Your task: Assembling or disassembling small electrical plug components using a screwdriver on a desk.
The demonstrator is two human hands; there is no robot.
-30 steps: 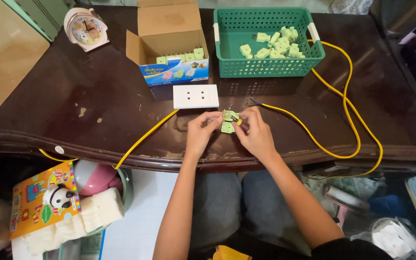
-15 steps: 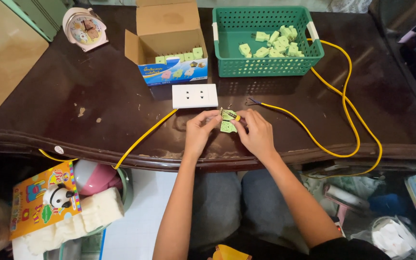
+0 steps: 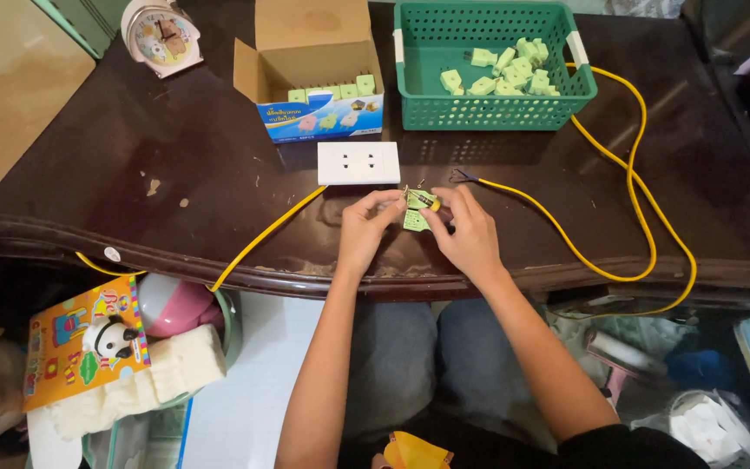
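Pinching a small pale-green plug (image 3: 416, 213), both hands (image 3: 366, 227) grasp it; yellow wire attached.

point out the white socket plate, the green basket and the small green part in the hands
white socket plate (image 3: 358, 162), head view, middle of its face
green basket (image 3: 494, 111), head view, front wall
small green part (image 3: 415, 211), head view, exposed piece between the hands

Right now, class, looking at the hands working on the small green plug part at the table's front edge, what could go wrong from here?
1. The green plug part is pinched between the left hand and right hand close to the table edge; a slip could drop it to the cluttered floor.
2. The yellow cable loops across the table; an arm could snag it and tug the green basket.
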